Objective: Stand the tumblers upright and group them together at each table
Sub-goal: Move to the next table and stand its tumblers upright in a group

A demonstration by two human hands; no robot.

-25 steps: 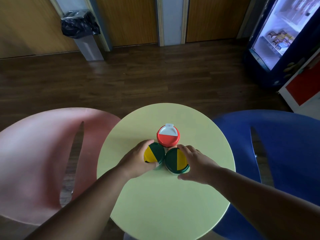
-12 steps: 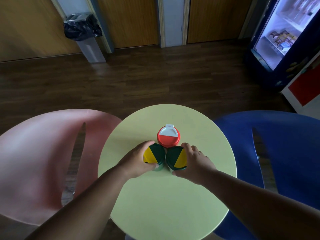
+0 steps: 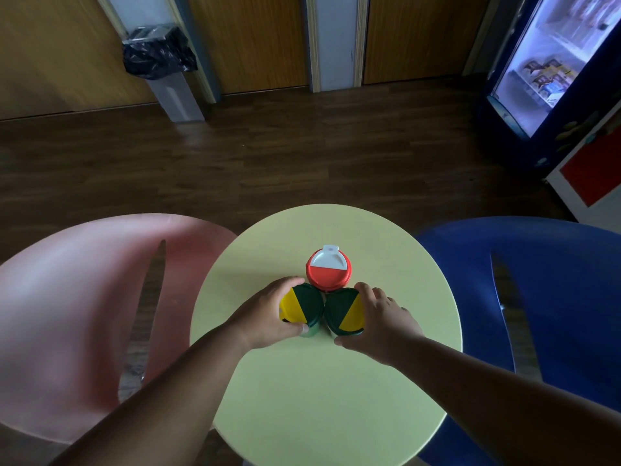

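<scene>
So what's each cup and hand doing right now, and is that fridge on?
Red-and-white-lidded tumbler: upright, lid on, untouched.
Left green-and-yellow-lidded tumbler: upright, held.
Right green-and-yellow-lidded tumbler: upright, held.
Left hand: grips left tumbler.
Right hand: grips right tumbler.
Glass-door drinks fridge: lit, door closed.
Grey bin: black bag fitted.
</scene>
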